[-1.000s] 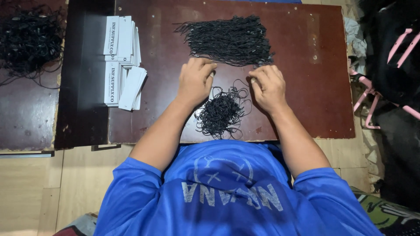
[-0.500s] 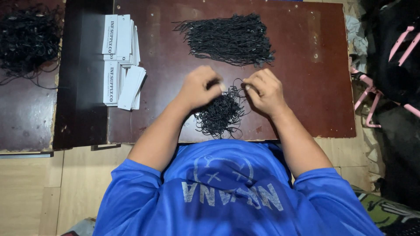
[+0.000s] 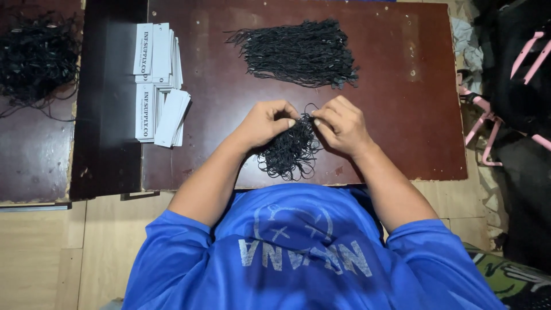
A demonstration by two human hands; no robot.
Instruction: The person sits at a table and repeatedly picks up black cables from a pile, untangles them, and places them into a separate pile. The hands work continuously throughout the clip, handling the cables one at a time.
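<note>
My left hand [image 3: 267,122] and my right hand [image 3: 342,125] meet over a small tangled heap of black string loops [image 3: 288,152] near the front edge of the dark brown table [image 3: 402,115]. Both hands have their fingertips pinched together on a black string at the top of that heap. A larger, neater bundle of black strings [image 3: 298,53] lies farther back on the table, apart from both hands.
Stacks of white paper tags [image 3: 158,83] lie at the table's left. A second dark table [image 3: 34,143] on the left carries another black string pile [image 3: 34,57]. Black bags with pink straps [image 3: 516,74] crowd the right side. Wooden floor lies below.
Both hands have drawn together from lying flat and apart beside the heap, and now pinch a string between them at its top.
</note>
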